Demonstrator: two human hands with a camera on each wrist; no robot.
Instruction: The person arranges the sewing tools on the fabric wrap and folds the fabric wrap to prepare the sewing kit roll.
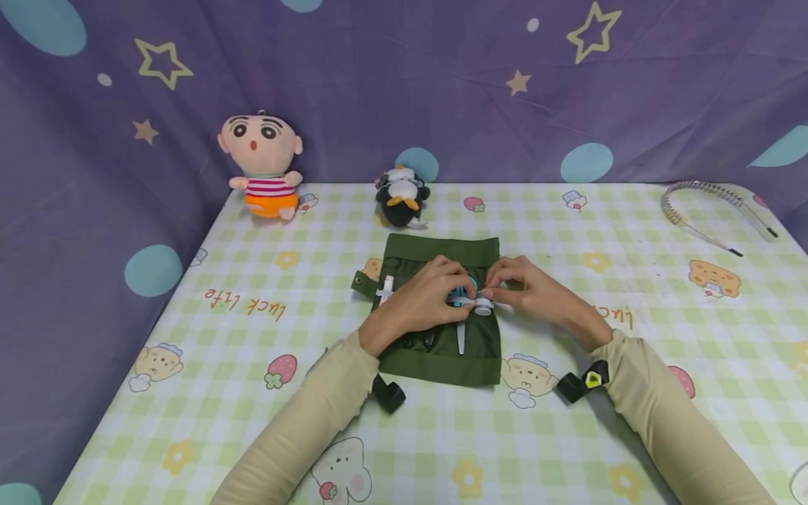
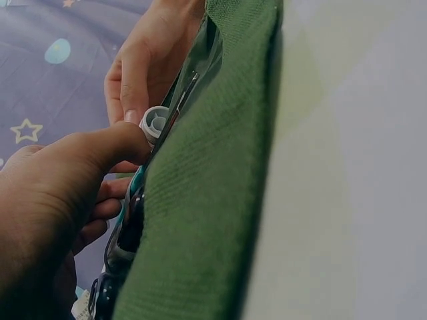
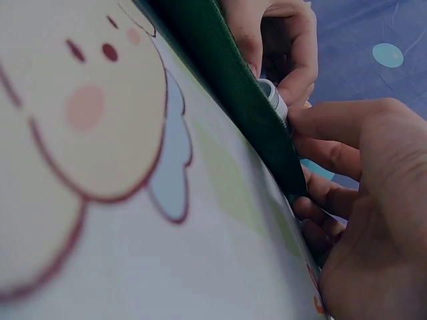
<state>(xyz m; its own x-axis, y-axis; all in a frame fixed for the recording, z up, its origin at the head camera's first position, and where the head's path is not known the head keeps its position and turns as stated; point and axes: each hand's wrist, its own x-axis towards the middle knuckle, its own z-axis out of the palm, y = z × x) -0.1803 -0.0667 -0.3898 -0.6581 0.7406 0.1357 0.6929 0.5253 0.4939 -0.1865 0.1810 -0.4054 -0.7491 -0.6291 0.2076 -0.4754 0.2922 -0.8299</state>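
A dark green fabric tool roll (image 1: 435,368) lies unfolded on the table, with things tucked under pale elastic bands. My left hand (image 1: 432,298) reaches across it, thumb and fingertips pinching the elastic band beside a small white ribbed tube (image 1: 483,306). From the other side my right hand (image 1: 527,291) pinches the tube's upper end between thumb and fingers. The tube's hollow end (image 2: 157,119) shows between both thumbs in the left wrist view. Scissors (image 1: 461,338) with teal handles stand in the roll, partly covered by my left hand. A slim white stick-like thing (image 1: 387,286) is strapped at the left.
A plush doll (image 1: 261,168) sits at the back left, and a black-and-white penguin plush (image 1: 402,196) lies behind the roll. A beaded headband (image 1: 701,189) rests at the far right. The roll's snap tab (image 1: 364,283) sticks out left onto the checked tablecloth (image 1: 252,393).
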